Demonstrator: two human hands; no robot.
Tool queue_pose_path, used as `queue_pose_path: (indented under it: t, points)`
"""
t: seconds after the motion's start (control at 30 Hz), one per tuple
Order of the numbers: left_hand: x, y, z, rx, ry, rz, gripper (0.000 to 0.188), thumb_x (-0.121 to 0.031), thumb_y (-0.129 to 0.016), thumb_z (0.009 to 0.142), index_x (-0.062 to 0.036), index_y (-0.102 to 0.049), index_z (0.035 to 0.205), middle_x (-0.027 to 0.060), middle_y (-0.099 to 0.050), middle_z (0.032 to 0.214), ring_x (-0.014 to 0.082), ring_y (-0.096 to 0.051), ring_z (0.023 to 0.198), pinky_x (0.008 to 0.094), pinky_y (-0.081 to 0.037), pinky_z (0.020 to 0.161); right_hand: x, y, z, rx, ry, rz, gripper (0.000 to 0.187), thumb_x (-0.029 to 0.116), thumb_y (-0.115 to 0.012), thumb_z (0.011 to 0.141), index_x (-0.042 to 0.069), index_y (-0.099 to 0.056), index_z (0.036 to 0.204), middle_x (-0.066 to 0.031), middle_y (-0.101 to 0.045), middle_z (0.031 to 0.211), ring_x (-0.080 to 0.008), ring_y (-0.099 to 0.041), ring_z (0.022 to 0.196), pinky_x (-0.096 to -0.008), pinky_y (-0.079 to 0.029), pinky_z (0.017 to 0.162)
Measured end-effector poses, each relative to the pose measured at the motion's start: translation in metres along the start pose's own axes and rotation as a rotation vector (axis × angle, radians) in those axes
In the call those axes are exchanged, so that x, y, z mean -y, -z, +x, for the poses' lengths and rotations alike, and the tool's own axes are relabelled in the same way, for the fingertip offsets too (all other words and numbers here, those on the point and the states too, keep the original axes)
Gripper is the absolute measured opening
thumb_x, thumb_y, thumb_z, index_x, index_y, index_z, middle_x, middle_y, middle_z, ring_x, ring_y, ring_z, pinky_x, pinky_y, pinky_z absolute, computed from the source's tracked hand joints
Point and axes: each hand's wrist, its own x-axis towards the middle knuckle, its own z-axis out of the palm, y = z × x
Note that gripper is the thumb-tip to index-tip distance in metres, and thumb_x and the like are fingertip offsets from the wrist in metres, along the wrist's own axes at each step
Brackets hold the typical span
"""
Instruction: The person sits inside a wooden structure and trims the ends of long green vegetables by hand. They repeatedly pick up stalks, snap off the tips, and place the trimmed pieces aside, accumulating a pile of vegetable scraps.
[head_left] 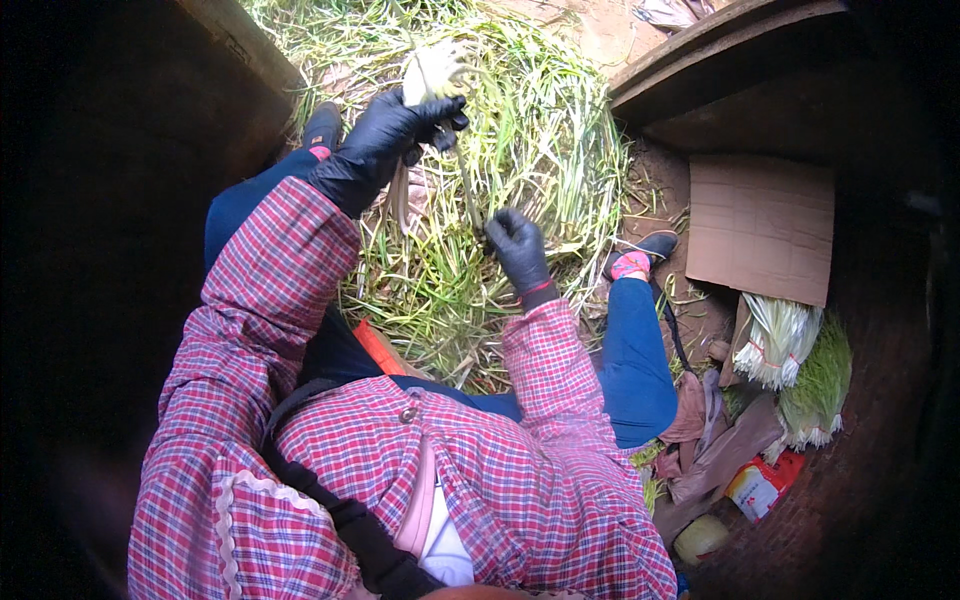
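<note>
White-and-pale-green bundle of slender plant stalks (430,73): it lies in the left hand (402,135), its whitish part projecting beyond the fingers on the side away from the wearer. The left hand, in a thin black glove, is closed around the bundle, with the fingers curled. A thin greenish strand (467,190) runs from below the left hand toward the right hand (518,252). The right hand, likewise black-gloved, is nearer the body, with its fingers bent and drawn together at the strand's lower end; whether it grips the strand cannot be told.

Beneath and beyond both hands spreads a broad heap of loose green, yellow and white stalks (560,180). Well to the right of the right hand stands a creased brown cardboard sheet (760,228). Nearer the body than this sheet, on the same side, are a white-stalked sheaf with a reddish tie (775,342), a fine-leaved green sheaf (818,385) and a red, white and yellow packet (763,487).
</note>
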Motion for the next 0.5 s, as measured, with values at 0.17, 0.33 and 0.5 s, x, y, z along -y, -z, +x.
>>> queue_pose_path:
  t: [0.17, 0.33, 0.5]
  points:
    - [-0.017, 0.017, 0.001, -0.014, 0.035, 0.18, 0.025, -0.02, -0.061, 0.081, -0.0031, -0.057, 0.099, 0.0037, -0.061, 0.076, 0.0054, -0.052, 0.058, 0.0149, -0.03, 0.041, -0.049, 0.026, -0.027, 0.225, -0.215, -0.853, 0.025, 0.03, -0.061, 0.072, 0.007, -0.059, 0.081, -0.0167, -0.059, 0.08, -0.0322, -0.059, 0.073, -0.0416, -0.046, 0.065]
    - [-0.003, 0.0, -0.008, -0.008, 0.095, 0.229, 0.021, -0.023, -0.063, 0.08, -0.0044, -0.061, 0.088, 0.0013, -0.063, 0.073, 0.0058, -0.054, 0.054, 0.0184, -0.033, 0.041, -0.003, 0.031, -0.007, 0.08, -0.127, -0.778, 0.029, 0.017, -0.06, 0.074, 0.013, -0.059, 0.103, -0.0148, -0.056, 0.108, -0.031, -0.057, 0.093, -0.0407, -0.045, 0.078]
    - [-0.022, -0.002, -0.004, 0.044, 0.117, 0.033, 0.024, -0.022, -0.062, 0.081, -0.0046, -0.055, 0.095, 0.0001, -0.058, 0.076, 0.0005, -0.045, 0.05, 0.0125, -0.03, 0.038, 0.042, -0.033, -0.007, 0.266, 0.23, 0.054, 0.031, 0.022, -0.051, 0.087, 0.001, -0.053, 0.11, -0.0117, -0.06, 0.092, -0.0175, -0.057, 0.085, -0.0286, -0.045, 0.075]
